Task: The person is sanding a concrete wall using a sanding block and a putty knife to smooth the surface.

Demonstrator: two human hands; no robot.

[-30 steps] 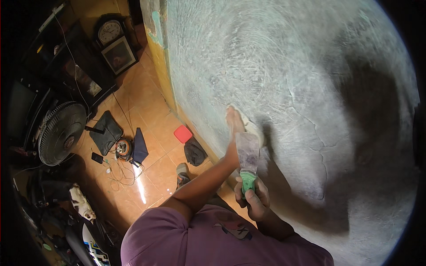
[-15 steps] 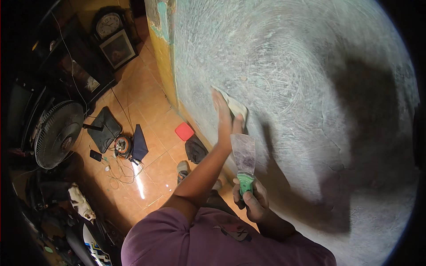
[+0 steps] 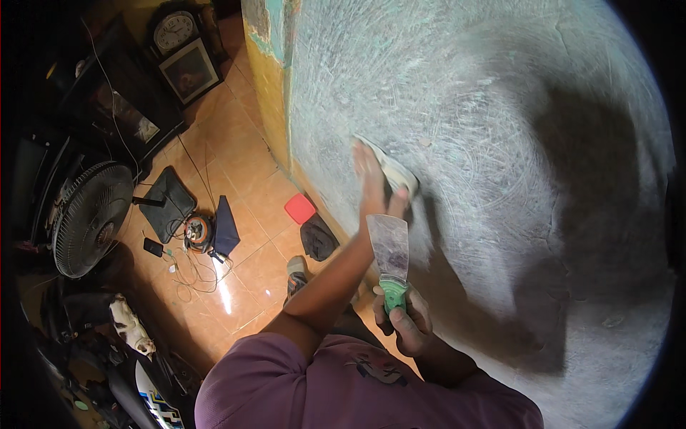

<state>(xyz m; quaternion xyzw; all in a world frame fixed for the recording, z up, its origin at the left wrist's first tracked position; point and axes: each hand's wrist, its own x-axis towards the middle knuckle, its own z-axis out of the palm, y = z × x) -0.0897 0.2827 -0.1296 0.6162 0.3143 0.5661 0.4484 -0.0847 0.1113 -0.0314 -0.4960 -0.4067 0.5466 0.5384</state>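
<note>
Against the grey-white, scratched wall [image 3: 486,129], my left hand [image 3: 375,175] presses a pale folded sheet or pad [image 3: 397,174]. Its fingers lie along the pad and the thumb sits at the lower edge. What the pad is made of, I cannot make out. Lower down, close to my chest, my right hand [image 3: 407,325] grips a putty knife [image 3: 390,250] by its green handle. The wide, dusty blade points up, in front of my left wrist in the view, and looks apart from the wall.
On the tiled floor [image 3: 250,179] at the left are a red square lid-like item [image 3: 299,208], a dark cloth [image 3: 317,238], a cable reel [image 3: 198,232] with loose wires and a phone [image 3: 153,247]. A fan [image 3: 93,218] and a framed picture [image 3: 191,71] stand beyond. A cat [image 3: 131,325] lies lower left.
My left hand and the pad have shifted slightly to the right in the view, and more of the pad shows. The view itself has moved a little. The right hand still holds the putty knife.
</note>
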